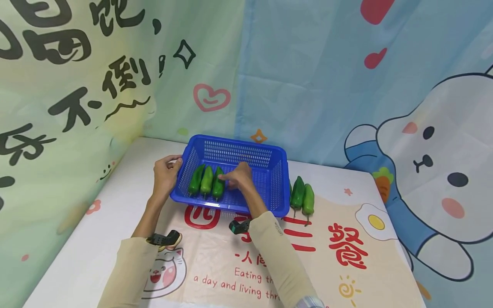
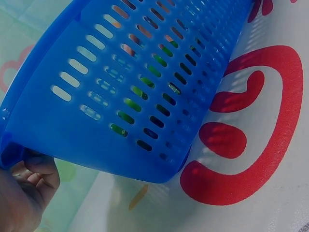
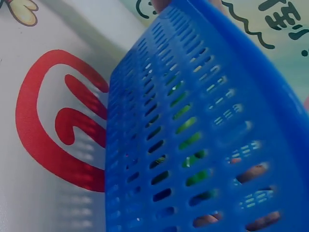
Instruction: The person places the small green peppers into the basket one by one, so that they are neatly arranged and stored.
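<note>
A blue plastic basket (image 1: 231, 206) with slotted walls stands on the table, three green peppers side by side in its left half. My left hand (image 1: 165, 175) grips the basket's left end, thumb at the rim; in the left wrist view its fingers (image 2: 46, 174) curl beneath the rim. My right hand (image 1: 240, 176) reaches inside and holds the rightmost green pepper (image 1: 218, 188), one digit lying across it. Left of that pepper lie a lighter green pepper (image 1: 206, 180) and a darker green pepper (image 1: 197, 180). The right wrist view shows mostly the basket wall (image 3: 159, 125), with green behind its slots.
Just right of the basket lie more green peppers, a dark one (image 1: 298, 193) and a lighter one (image 1: 308, 199), with a sliver of another by the basket wall. A printed cloth (image 1: 215, 256) covers the table. Printed curtains (image 1: 300, 107) hang behind it and at the left.
</note>
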The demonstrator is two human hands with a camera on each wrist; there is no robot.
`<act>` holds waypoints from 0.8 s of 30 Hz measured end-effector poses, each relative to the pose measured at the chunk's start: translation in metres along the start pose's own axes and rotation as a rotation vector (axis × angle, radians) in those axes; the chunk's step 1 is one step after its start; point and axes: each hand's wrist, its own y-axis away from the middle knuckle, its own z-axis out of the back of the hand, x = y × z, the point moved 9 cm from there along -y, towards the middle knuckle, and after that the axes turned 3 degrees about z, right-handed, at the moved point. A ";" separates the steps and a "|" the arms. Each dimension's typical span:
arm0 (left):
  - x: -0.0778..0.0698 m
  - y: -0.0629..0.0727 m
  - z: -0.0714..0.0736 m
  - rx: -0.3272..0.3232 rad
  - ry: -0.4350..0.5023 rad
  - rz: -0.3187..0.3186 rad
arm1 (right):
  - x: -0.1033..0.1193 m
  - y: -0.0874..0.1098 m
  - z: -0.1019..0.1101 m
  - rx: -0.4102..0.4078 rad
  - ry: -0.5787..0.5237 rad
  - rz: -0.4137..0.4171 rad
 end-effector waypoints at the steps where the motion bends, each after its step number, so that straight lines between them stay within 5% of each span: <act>1: 0.000 0.000 0.000 0.000 -0.001 -0.001 | 0.000 0.001 0.002 -0.003 -0.001 0.005; 14: -0.001 0.001 0.001 -0.001 -0.010 -0.001 | 0.002 0.014 0.027 0.030 -0.006 0.009; 24: -0.002 0.002 0.001 0.000 -0.024 0.003 | 0.002 0.027 0.050 0.123 -0.159 0.018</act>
